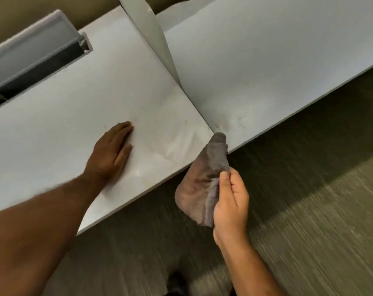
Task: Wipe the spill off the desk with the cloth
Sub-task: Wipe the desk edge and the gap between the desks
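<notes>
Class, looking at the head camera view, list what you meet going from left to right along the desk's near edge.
Left hand flat on the desk → grey cloth → right hand holding the cloth.

- white desk (pixel 59 116) with a faint wet sheen near its front edge
- left hand (pixel 110 154) lies flat, palm down, on the desk
- upright white divider (pixel 157 48) stands between it and the next desk (pixel 256 67)
- open slot (pixel 38 60) sits in the desk's far left part
- streaked carpet floor (pixel 309 210) below
</notes>
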The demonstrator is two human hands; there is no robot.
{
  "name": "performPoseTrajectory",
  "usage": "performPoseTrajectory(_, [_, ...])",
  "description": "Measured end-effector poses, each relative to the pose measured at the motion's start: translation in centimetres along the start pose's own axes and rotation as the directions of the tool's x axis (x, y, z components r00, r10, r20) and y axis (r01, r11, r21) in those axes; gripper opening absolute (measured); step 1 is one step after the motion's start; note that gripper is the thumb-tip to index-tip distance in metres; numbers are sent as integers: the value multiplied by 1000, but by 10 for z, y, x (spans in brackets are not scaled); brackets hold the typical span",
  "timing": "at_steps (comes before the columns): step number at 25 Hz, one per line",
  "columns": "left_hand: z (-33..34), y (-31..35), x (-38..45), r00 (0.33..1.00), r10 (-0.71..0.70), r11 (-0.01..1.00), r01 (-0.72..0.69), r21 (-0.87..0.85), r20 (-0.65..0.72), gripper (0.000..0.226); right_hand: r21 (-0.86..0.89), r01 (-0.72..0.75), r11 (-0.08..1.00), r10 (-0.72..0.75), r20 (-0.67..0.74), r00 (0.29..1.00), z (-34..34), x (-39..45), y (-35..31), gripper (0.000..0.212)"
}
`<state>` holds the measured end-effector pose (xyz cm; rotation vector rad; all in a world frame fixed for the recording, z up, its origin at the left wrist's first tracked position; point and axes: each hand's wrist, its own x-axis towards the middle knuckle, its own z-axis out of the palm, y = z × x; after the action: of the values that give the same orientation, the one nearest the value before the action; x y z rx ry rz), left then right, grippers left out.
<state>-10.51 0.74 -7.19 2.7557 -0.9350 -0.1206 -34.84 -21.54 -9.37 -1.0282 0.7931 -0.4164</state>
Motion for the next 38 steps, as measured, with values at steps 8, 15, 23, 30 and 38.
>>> performPoseTrajectory(8, [-1, -8, 7, 999, 25, 1000, -25, -1, -24, 61, 28, -140, 990, 141, -41, 989, 28, 22, -38, 29])
performPoseTrajectory(15, [-6, -1, 2, 1000, -21, 998, 19, -66, -17, 64, 6, -314, 949, 314, -24, 949, -9, 41, -90, 31])
performPoseTrajectory(23, [-4, 122, 62, 939, -338, 902, 305, -306, -60, 61, -31, -175, 984, 169, -136, 976, -79, 116, -147, 29])
performPoseTrajectory(30, [45, 185, 104, 859, -502, 860, 485, -159, -100, 62, -122, -291, 949, 309, 185, 933, -84, 199, -163, 32])
performPoseTrajectory(38, [45, 191, 110, 805, -579, 815, 571, -97, -129, 56, -183, -344, 921, 389, 488, 781, -84, 301, -150, 34])
